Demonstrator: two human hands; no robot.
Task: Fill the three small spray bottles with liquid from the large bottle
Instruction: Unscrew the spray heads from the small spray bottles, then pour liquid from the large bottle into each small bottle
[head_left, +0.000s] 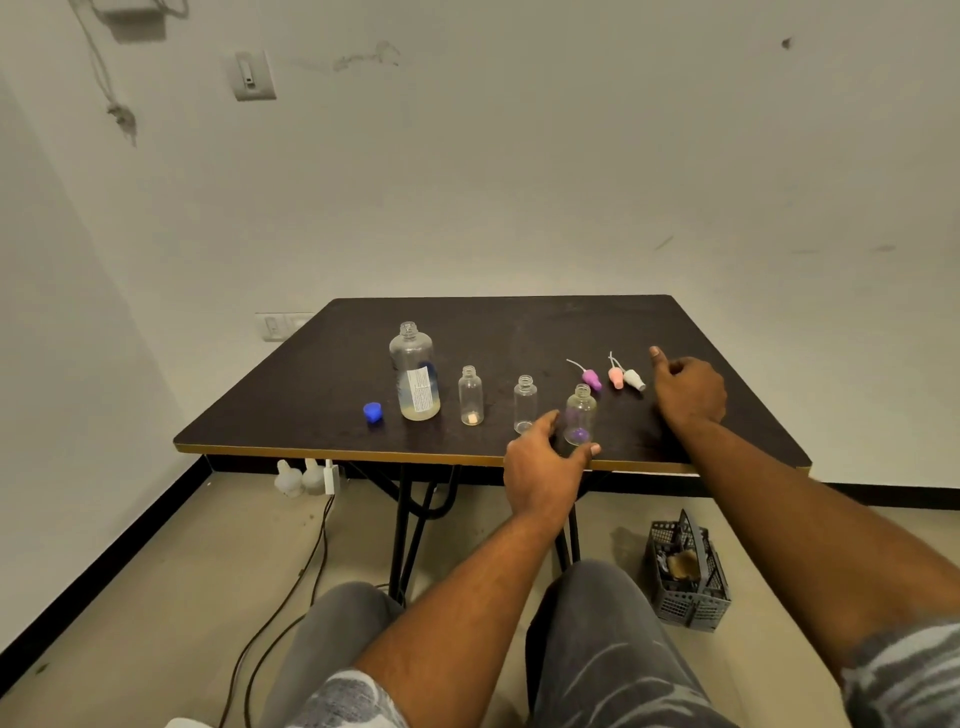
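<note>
On the dark table (519, 332) stands the large clear bottle (414, 373), uncapped, with a little pale liquid at its bottom. Its blue cap (372, 412) lies to its left. Three small clear bottles stand open in a row: the left one (470, 396), the middle one (525, 404) and the right one (580, 414). My left hand (543, 462) is spread at the base of the right bottle, thumb and fingers either side of it, not closed. My right hand (685, 387) rests on the table, loosely curled, just right of the purple (591, 378), pink (616, 376) and white (634, 378) spray tops.
A grey plastic basket (685, 577) sits on the floor at the right of my knees. Cables (291, 587) run over the floor at the left. Two white objects (298, 475) and a plug stand under the table's front left edge. The wall is close behind the table.
</note>
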